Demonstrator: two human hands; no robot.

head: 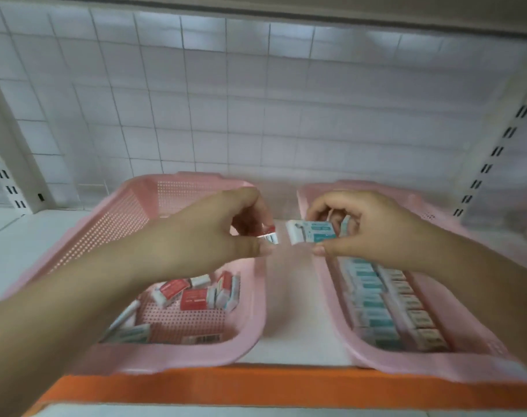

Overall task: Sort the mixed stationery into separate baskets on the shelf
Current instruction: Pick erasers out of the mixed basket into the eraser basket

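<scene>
Two pink perforated baskets stand side by side on the shelf. The left basket (112, 233) holds several loose red-and-white erasers (193, 297) and a few teal ones near its front. The right basket (337, 314) holds teal-and-white erasers (373, 311) packed in neat rows. My left hand (208, 236) hovers over the left basket and pinches a red-labelled eraser (270, 235), mostly hidden by the fingers. My right hand (367, 227) hovers over the right basket's inner rim and grips a teal-and-white eraser (312, 233). The two held erasers almost meet above the gap.
A white shelf board (286, 296) shows between the baskets, with an orange front strip (256, 389). Behind is a white wire-grid back panel (256, 115). Slotted uprights (494, 152) stand at both sides. Another shelf edge runs overhead.
</scene>
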